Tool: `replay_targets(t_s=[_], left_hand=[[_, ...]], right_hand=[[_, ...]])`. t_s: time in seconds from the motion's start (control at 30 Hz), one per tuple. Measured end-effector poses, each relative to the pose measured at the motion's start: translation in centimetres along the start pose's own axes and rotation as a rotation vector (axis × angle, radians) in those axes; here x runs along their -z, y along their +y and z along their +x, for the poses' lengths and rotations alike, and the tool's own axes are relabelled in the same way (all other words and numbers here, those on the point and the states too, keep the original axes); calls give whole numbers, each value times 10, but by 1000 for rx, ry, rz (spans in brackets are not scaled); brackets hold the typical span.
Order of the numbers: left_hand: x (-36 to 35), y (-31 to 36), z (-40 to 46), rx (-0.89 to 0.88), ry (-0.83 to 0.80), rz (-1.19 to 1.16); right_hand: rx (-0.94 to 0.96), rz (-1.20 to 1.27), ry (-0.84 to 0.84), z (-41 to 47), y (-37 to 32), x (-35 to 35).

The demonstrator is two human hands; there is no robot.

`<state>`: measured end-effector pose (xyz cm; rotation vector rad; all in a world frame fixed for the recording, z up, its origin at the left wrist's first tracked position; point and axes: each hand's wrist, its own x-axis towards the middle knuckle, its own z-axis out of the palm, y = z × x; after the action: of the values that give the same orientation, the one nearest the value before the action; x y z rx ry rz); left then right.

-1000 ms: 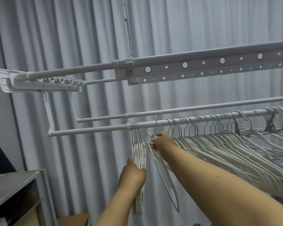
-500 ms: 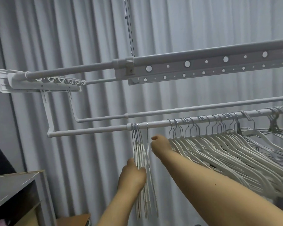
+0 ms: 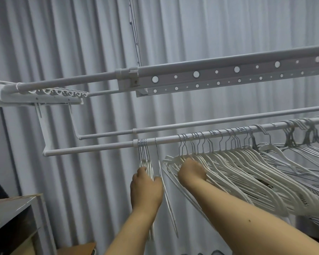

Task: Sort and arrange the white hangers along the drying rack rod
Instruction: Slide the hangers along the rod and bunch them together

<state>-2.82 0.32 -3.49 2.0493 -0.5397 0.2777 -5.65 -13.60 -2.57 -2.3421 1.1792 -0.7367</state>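
Fingers of the left hand grip bunched hangers.

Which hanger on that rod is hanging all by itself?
The single hanger between the two hands: it hangs alone, with the tight bunch held by the left hand on one side and the long slanted row on the other.

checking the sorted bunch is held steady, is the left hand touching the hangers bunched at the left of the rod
Touching. The head view shows the left hand with fingers curled round the tight bunch of hangers hanging from the rod.
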Motion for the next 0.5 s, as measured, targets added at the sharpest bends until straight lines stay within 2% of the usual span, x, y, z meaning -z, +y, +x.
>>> replay_targets(t_s=[0.2, 0.33, 0.4, 0.5], left_hand=[[4, 3, -2, -46, 30, -43], [4, 9, -5, -79, 6, -85], [2, 13, -7, -82, -29, -118], [-3, 21, -9, -87, -79, -157]], right_hand=[[149, 1, -195, -2, -13, -9], [300, 175, -312, -9, -17, -6], [269, 288, -196, -10, -14, 0], [175, 269, 88, -4, -3, 8]])
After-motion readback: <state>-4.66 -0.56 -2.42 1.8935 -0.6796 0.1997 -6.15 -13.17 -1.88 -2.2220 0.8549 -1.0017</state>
